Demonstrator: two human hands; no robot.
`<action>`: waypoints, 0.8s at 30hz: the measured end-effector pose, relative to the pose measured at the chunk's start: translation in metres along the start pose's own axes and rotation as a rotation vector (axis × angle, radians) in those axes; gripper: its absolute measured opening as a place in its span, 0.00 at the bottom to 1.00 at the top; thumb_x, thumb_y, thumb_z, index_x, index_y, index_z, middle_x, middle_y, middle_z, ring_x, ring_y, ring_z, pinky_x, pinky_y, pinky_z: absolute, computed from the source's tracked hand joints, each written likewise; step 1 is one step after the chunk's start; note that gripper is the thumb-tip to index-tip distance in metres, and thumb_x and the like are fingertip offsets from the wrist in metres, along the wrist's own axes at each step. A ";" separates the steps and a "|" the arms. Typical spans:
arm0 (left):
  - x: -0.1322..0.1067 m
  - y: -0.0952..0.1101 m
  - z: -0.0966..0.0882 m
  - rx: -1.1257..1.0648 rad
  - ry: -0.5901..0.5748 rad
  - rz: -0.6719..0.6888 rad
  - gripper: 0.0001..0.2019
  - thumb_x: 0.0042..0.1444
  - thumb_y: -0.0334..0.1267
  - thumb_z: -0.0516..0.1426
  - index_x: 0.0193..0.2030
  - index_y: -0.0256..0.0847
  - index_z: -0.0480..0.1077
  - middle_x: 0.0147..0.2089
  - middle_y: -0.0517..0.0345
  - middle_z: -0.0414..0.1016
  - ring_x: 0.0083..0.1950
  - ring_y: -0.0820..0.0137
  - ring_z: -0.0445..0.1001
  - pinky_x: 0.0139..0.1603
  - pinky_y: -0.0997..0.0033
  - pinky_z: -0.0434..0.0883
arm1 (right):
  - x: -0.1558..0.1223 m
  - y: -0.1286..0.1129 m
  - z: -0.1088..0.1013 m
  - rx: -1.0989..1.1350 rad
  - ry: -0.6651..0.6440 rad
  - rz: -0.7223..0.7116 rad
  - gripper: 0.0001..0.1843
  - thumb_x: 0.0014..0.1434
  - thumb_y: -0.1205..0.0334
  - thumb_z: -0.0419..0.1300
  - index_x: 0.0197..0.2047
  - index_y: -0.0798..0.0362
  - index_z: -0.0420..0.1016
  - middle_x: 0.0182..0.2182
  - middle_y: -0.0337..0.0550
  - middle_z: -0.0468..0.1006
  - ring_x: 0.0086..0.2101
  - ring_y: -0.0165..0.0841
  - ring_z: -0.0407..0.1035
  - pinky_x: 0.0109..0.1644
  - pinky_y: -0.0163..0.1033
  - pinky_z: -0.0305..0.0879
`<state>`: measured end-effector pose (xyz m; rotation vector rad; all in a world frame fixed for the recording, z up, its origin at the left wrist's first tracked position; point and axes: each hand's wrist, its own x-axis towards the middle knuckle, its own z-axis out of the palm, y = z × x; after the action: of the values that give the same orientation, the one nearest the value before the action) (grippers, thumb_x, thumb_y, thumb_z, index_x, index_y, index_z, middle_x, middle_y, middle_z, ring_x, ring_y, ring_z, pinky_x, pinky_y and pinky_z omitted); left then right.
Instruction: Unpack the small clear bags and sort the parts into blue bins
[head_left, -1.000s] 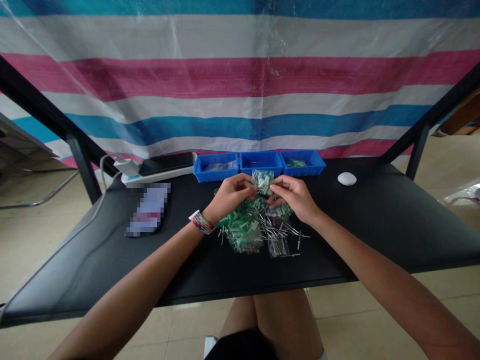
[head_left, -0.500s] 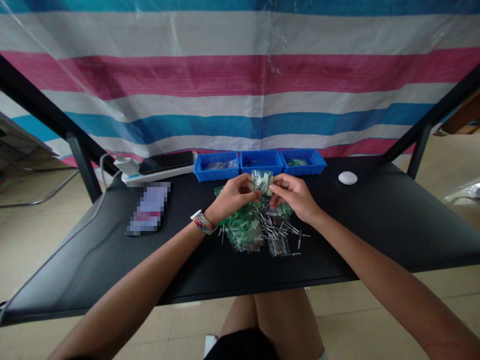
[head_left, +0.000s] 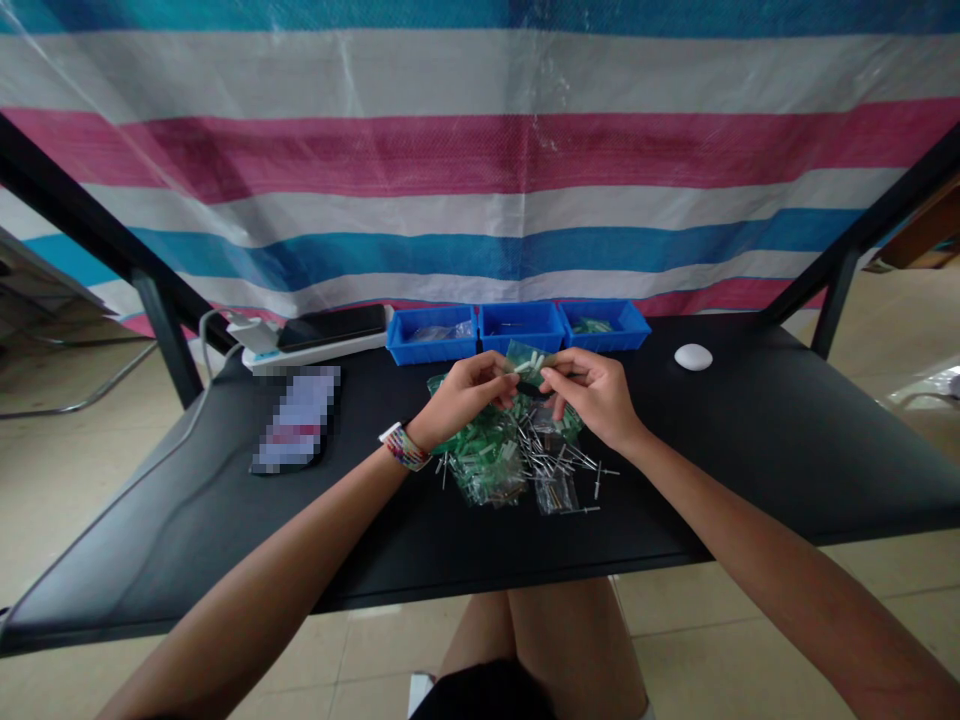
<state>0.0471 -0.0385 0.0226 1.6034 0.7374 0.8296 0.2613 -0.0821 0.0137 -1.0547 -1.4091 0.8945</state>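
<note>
A small clear plastic bag (head_left: 529, 362) with pale green plugs in it is stretched between my two hands, above a heap on the table. My left hand (head_left: 474, 388) pinches the bag's left edge between thumb and fingers. On the other side, my right hand (head_left: 592, 392) grips its right edge the same way. Below lie green plastic bags of plugs (head_left: 484, 455), loose metal rivets (head_left: 551, 450) and a small clear bag (head_left: 556, 492) with brass-coloured pieces. My wrists partly cover the back of the heap.
Three blue bins (head_left: 521, 324) stand in a row behind my hands; the left and right ones hold small bags. A white power strip (head_left: 319, 352) carries a dark phone (head_left: 334, 325). A blurred flat item (head_left: 296, 420) lies left, a white mouse (head_left: 693, 357) right.
The bag has tilted and turned in my fingers, so it now looks flatter and greener, with the plugs spread differently. Both hands stay in nearly the same place.
</note>
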 end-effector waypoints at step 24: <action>0.002 -0.003 0.000 -0.275 0.077 -0.130 0.10 0.61 0.38 0.66 0.44 0.38 0.71 0.34 0.59 0.77 0.32 0.72 0.82 0.31 0.76 0.77 | 0.003 0.002 0.000 0.139 -0.001 0.149 0.31 0.61 0.46 0.70 0.63 0.47 0.71 0.33 0.37 0.79 0.24 0.35 0.79 0.29 0.41 0.80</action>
<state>0.0483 -0.0370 0.0203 1.2717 0.7387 0.8613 0.2617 -0.0783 0.0125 -1.0637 -1.2622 1.0853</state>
